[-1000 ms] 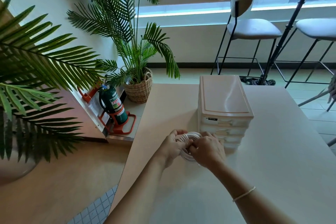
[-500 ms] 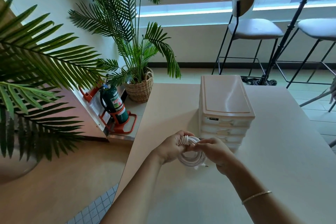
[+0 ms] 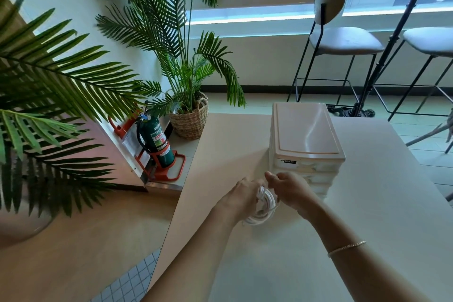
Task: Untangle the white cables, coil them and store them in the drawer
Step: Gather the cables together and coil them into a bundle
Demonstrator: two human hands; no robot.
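Observation:
A coiled white cable (image 3: 266, 208) hangs between my hands just above the pale table (image 3: 367, 203). My left hand (image 3: 241, 197) grips the coil's left side, fingers curled round the loops. My right hand (image 3: 290, 187) pinches a strand of the cable at the coil's top, its fingers raised toward the front of the beige drawer unit (image 3: 305, 137). That unit stands right behind my hands with its drawers closed. Part of the coil is hidden behind my left hand.
The table's left edge (image 3: 186, 179) runs diagonally near my left arm. On the floor beyond it stand a green fire extinguisher (image 3: 157, 141) and a potted palm in a wicker basket (image 3: 190, 121). Bar stools (image 3: 343, 41) stand at the back right.
My right hand has lifted from the coil's right side to its top, drawing a strand up toward the drawer unit. The coil has tilted more upright in my left hand.

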